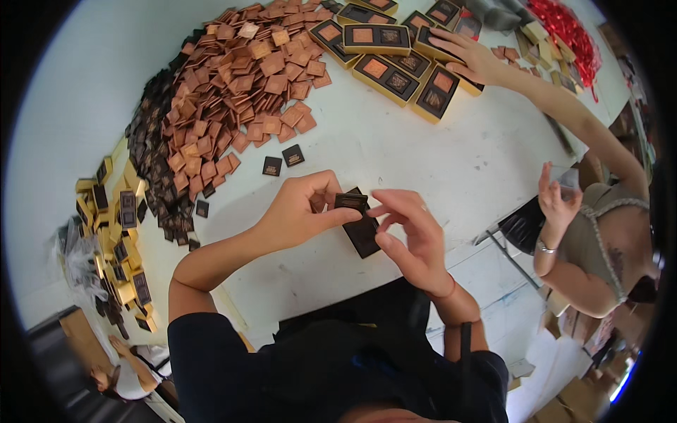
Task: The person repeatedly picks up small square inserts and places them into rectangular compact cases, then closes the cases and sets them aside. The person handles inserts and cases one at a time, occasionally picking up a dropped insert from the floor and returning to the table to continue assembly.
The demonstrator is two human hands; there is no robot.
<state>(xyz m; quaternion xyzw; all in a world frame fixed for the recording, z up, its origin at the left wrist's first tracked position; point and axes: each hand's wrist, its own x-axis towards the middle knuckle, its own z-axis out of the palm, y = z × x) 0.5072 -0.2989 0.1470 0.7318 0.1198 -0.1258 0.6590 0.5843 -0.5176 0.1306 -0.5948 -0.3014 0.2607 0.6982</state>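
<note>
A small black square piece (350,201) is pinched between thumb and fingers of my left hand (300,211). Right below it is a dark rectangular tray (364,240), set at a slant near the table's front edge; my hands partly cover it. My right hand (416,240) hovers at the tray's right side, thumb and fingers apart, with nothing visible between them. Two loose black squares, one (272,166) and another (293,155), lie on the table beyond my left hand.
A big heap of copper-brown squares (247,77) covers the back left, with black squares (151,134) along its left side. Gold-edged boxes (384,74) lie at the back, under a co-worker's hand (472,60). More gold boxes (116,240) are at far left, red shreds (571,35) at far right.
</note>
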